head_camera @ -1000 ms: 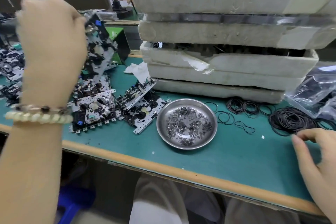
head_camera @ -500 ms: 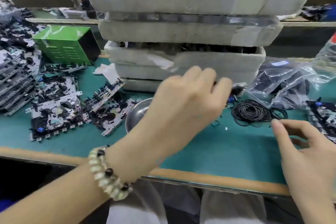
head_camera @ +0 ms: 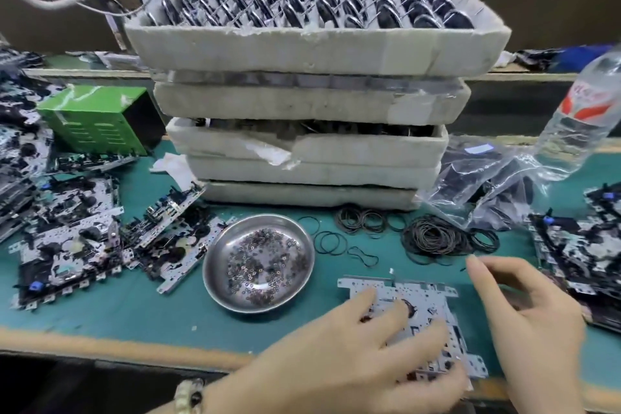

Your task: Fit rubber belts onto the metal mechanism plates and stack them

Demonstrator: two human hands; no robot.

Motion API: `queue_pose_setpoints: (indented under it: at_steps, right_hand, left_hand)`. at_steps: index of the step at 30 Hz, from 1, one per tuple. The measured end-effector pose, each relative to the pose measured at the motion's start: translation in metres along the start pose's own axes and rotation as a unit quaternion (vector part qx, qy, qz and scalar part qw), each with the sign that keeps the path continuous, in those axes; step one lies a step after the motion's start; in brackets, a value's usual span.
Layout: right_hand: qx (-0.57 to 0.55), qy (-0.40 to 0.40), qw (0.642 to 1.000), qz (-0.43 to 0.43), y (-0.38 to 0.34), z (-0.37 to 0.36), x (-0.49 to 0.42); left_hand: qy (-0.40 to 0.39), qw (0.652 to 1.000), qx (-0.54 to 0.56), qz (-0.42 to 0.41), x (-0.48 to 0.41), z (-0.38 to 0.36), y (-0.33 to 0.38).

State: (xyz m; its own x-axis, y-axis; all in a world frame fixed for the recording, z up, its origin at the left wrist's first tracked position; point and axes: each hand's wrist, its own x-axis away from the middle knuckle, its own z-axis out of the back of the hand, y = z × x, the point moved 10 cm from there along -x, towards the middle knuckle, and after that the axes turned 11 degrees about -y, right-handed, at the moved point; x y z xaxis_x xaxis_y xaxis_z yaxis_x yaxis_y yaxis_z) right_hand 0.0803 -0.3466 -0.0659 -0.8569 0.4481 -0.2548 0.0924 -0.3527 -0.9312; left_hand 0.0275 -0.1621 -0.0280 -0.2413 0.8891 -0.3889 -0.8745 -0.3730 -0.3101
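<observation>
Here the left hand (head_camera: 353,363) lies with fingers spread on a plate (head_camera: 424,300), which sits flat on the tabletop (head_camera: 134,319) near the front edge, right of the dish (head_camera: 215,267). The right hand (head_camera: 537,323) hovers just beside the plate, fingers loosely extended and holding nothing, with the belts (head_camera: 433,236) just beyond it

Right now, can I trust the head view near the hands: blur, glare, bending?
Head view: motion blur smears the right hand and the left hand, softening the metal plate under it; mild sheen on the steel dish, no hard glare; wide-angle bending bows the top foam tray and tips the water bottle at the right edge; the belt pile looks sharp.
</observation>
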Motion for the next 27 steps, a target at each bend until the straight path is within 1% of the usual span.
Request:
queue_pose_setpoints:
  at_steps: [4, 8, 9, 10, 11, 13, 15, 18, 20, 23, 25, 27]
  right_hand:
    - [-0.002, 0.002, 1.000, -0.002, 0.001, 0.000, -0.001]
    - [-0.013, 0.014, 1.000, 0.000, 0.007, 0.003, -0.002]
    - [-0.021, 0.013, 1.000, 0.003, 0.007, 0.002, -0.002]
    - [-0.029, 0.009, 1.000, 0.001, 0.007, 0.001, -0.003]
    - [-0.030, 0.008, 0.999, 0.007, 0.005, 0.000, -0.002]
    - [-0.018, 0.010, 1.000, 0.014, 0.001, -0.002, -0.001]
    - [-0.011, 0.015, 1.000, 0.010, -0.001, -0.002, -0.001]
    - [-0.004, 0.024, 1.000, 0.007, -0.002, 0.000, 0.000]
    - [-0.007, 0.026, 1.000, 0.001, 0.000, 0.000, -0.001]
    - [-0.010, 0.030, 1.000, -0.003, 0.003, 0.001, 0.000]
    - [-0.015, 0.032, 0.999, -0.009, 0.004, 0.001, 0.000]
    - [-0.018, 0.028, 0.999, -0.010, 0.002, 0.001, 0.000]
  left_hand:
    - [-0.017, 0.998, 0.028, 0.054, -0.007, -0.009, -0.015]
    - [-0.104, 0.985, 0.070, 0.122, -0.014, -0.015, -0.039]
    - [-0.098, 0.982, 0.089, 0.137, -0.015, -0.004, -0.047]
    - [-0.070, 0.980, 0.109, 0.153, -0.017, 0.014, -0.059]
    - [-0.028, 0.977, 0.123, 0.172, -0.019, 0.036, -0.074]
    - [0.052, 0.965, 0.101, 0.236, -0.020, 0.083, -0.114]
    - [0.100, 0.940, 0.036, 0.325, -0.017, 0.124, -0.159]
    - [0.125, 0.882, -0.064, 0.450, -0.005, 0.165, -0.217]
    - [0.106, 0.839, -0.115, 0.521, 0.005, 0.180, -0.249]
    - [0.060, 0.786, -0.154, 0.596, 0.027, 0.193, -0.283]
    - [0.020, 0.763, -0.160, 0.626, 0.039, 0.192, -0.300]
    - [-0.007, 0.756, -0.151, 0.637, 0.043, 0.186, -0.308]
